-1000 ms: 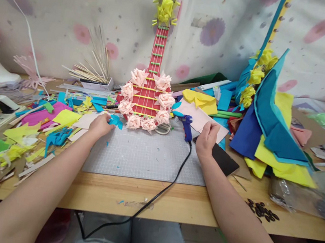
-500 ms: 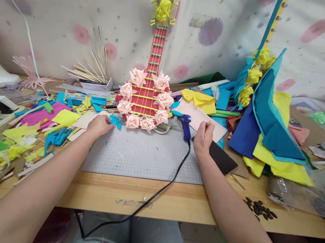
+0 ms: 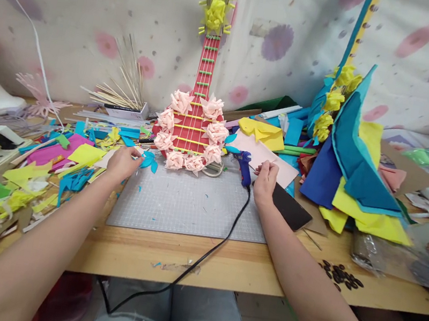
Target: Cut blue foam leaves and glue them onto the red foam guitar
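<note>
My left hand (image 3: 123, 162) rests at the left edge of the grey cutting mat (image 3: 187, 205), fingers pinched on a small blue felt flower (image 3: 150, 160). My right hand (image 3: 265, 181) sits at the mat's right edge, fingers curled on the corner of a pink felt sheet (image 3: 264, 156), just right of the blue glue gun (image 3: 244, 167). A red felt guitar (image 3: 193, 124) ringed with pink flowers leans upright against the backdrop behind the mat.
The glue gun's black cord (image 3: 203, 256) runs across the mat and off the table's front edge. Felt scraps (image 3: 33, 175) litter the left side. Stacked blue and yellow felt sheets (image 3: 359, 172) stand right. A black card (image 3: 290, 210), dark buttons (image 3: 338, 275) and skewers (image 3: 122, 86) lie around.
Both hands drifted slightly left and away from me. The left hand's fingers shifted on the blue flower; the right hand moved closer to the glue gun.
</note>
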A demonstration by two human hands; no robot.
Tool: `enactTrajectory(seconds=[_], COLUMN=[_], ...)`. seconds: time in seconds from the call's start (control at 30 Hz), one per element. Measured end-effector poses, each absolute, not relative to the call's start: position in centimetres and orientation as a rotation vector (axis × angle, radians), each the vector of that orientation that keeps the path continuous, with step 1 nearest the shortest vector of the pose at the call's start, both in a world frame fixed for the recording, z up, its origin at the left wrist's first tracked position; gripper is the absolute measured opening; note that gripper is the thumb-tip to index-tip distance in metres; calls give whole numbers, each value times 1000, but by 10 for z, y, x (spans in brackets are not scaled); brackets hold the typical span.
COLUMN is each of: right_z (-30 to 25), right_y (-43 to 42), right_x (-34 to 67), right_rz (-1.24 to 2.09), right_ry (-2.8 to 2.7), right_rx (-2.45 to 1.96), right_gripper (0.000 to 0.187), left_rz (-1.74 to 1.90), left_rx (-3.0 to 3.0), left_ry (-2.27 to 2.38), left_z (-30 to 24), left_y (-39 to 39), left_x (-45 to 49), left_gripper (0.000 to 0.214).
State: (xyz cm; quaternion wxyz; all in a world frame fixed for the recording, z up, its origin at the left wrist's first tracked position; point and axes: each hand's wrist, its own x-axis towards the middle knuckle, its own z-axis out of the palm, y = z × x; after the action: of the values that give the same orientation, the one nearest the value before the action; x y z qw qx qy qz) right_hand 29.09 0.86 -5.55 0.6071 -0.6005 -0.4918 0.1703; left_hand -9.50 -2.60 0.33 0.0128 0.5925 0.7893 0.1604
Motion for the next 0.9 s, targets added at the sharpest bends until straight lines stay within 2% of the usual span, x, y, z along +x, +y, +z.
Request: enactTrajectory(seconds=[0.13, 0.3, 0.57, 0.73, 0.9], right_z=[-51, -46, -40, -45, -48], right_y=[4, -2, -6, -5, -4], right_x=[285, 279, 277, 276, 274], right_rz=[495, 513, 531, 618, 564], right_ry=[-1069, -1221, -1252, -1309, -1406], right_rx=[-1387, -1407, -1478, -1460, -1490], right_gripper=[44, 51, 61, 59, 64], left_rz=[331, 218, 476, 455, 544], left_rx=[1885, 1688, 1572, 1557, 1909], left_ry=[2493, 2474, 2411, 2405, 2488], left_z=[-8, -6, 0, 5, 3], left_y=[-18, -6, -12, -19, -26], left_x=[-91, -87, -91, -97, -101], left_gripper=[32, 24, 21, 24, 20])
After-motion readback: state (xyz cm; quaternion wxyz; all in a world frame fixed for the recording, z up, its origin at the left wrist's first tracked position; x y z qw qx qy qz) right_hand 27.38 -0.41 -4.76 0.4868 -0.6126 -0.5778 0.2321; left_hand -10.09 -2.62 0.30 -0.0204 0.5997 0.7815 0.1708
